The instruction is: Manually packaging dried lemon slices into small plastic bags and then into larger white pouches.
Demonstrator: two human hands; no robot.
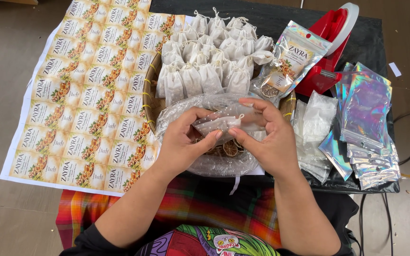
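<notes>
Centre of frame: both hands meet over a clear plastic bag that lines a woven basket and holds dried citrus slices, seen just below the fingers. The left hand and right hand are each pinched shut on the same small white mesh drawstring pouch, left thumb and fingers on its lower left edge, right fingers curled over its upper right end; the pouch lies roughly level between them, just above the slices, its mouth apparently toward the right hand. Whether anything is already inside it cannot be told through the fabric. Judged step: opening or filling one pouch, mid-cycle in a batch. The next move would call for spreading the mouth with one hand while the other frees itself to pick up slices, then drawing the string; the thin mesh is limp and would collapse if not kept taut. Upper centre: a heap of filled, tied white pouches stacked on the far half of the basket. Left half of frame: a printed label sheet, uncut, flat on the floor. Upper right: one finished holographic packet leaning against a red tape dispenser; right edge: empty holographic zip bags fanned on a black table, with clear sachets beside them.
</notes>
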